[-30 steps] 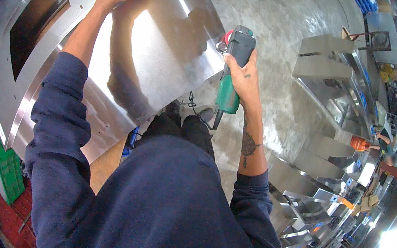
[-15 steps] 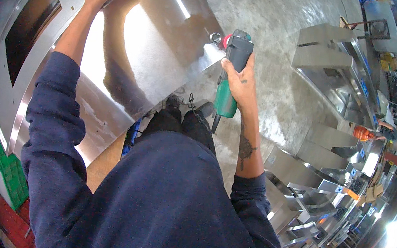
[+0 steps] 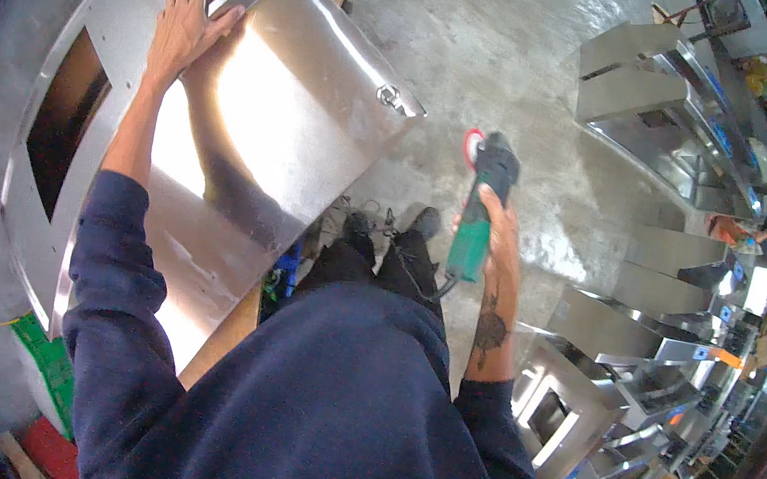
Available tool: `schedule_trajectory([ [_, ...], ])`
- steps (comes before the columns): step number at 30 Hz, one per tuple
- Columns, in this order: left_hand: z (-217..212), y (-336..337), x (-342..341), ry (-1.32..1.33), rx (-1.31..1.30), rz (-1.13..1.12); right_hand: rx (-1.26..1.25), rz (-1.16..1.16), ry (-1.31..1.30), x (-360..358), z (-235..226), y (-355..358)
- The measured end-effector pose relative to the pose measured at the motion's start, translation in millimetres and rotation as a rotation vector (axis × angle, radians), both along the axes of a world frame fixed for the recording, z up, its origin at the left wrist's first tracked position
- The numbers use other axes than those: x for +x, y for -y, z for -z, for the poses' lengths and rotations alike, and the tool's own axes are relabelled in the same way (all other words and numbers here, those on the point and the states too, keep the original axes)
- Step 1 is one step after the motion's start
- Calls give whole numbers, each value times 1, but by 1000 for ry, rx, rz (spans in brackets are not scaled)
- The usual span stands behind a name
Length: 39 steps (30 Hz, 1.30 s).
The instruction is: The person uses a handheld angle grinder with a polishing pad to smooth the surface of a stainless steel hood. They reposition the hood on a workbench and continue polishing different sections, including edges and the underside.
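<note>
My left hand (image 3: 186, 27) lies flat on the upper part of a shiny stainless steel panel (image 3: 302, 122), next to a raised ridge, fingers spread. A small metal latch sits at the panel's right corner. My right hand (image 3: 501, 231) grips a green and black angle grinder (image 3: 480, 209) with a red disc at its tip. The grinder hangs over the concrete floor, to the right of the panel's corner and apart from it. Its cable runs down past my dark shoes.
Under the panel lies a larger steel sheet with a rectangular cutout (image 3: 59, 129). Steel cabinets and frames (image 3: 664, 92) stand along the right side. A person in orange (image 3: 743, 234) is at the far right. Green and red crates (image 3: 47, 370) sit lower left.
My right hand has drawn the grinder away from the panel's edge, to the right and down. The view has shifted, so the panel's latch corner now shows. My left hand stays on the panel.
</note>
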<state>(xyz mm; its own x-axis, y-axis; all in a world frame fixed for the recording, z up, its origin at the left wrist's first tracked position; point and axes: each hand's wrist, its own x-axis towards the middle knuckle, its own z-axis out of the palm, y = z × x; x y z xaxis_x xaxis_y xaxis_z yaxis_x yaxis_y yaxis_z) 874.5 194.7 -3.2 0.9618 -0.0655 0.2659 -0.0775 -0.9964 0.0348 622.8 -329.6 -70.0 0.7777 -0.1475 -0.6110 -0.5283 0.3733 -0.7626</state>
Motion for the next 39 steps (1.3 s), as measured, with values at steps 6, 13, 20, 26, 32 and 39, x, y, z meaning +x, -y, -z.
schedule_trajectory([
  [6,19,18,-25,455,70,288,202,383,125,-27,22,40],
  [13,130,103,-45,-30,-436,-37,-234,-9,653,-57,63,94],
  [20,147,172,27,79,339,177,104,262,219,-24,38,115],
  [26,188,102,49,608,73,176,73,259,224,4,0,136],
  [32,91,177,3,-19,-378,81,216,160,262,21,7,139],
  [39,-5,368,-168,-732,-1060,453,150,-114,402,87,-65,106],
])
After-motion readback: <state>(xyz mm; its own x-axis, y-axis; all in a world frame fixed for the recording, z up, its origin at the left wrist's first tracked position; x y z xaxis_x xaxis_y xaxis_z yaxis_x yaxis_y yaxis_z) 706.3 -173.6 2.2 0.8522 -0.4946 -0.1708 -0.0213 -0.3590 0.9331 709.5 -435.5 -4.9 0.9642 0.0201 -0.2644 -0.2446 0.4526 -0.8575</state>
